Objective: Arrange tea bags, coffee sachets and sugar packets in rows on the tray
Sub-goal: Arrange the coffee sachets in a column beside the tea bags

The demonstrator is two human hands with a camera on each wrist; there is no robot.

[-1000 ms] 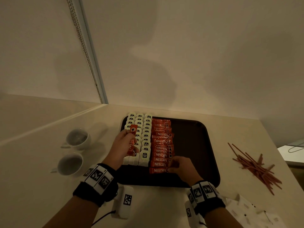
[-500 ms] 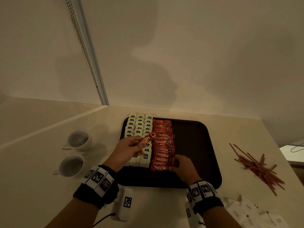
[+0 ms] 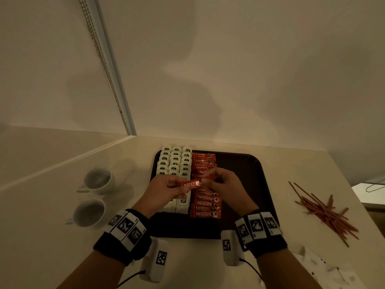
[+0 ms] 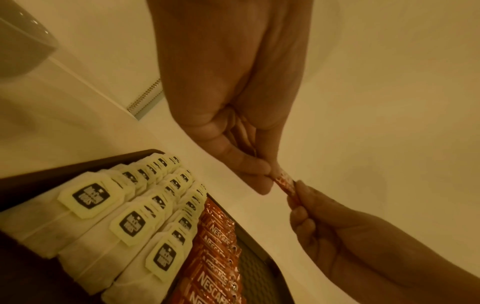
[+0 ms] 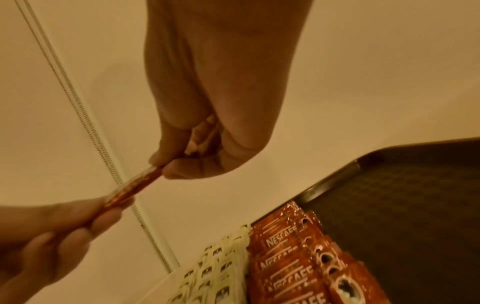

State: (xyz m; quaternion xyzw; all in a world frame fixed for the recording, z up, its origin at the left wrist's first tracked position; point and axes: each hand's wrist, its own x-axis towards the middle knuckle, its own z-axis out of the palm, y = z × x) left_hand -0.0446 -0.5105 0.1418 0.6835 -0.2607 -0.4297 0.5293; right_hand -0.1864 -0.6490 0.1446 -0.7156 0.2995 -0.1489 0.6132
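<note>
Setting: a pale counter [image 3: 270, 257] in a corner under dim, warm light, carrying a dark tray [image 3: 250, 184].
Tray: tea bags [image 3: 175, 161] in three rows at left, coffee sachets [image 3: 205, 208] in a column beside them.
Hands: left hand [image 3: 166, 190] and right hand [image 3: 227, 186] each pinch one end of a single sachet [image 3: 191, 183], held just above the column.
Handling: likely light, thin and crinkly; best held by its flat ends.

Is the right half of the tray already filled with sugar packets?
No: the right part of the tray is bare, with only tea bags and coffee sachets in rows on its left.
</note>
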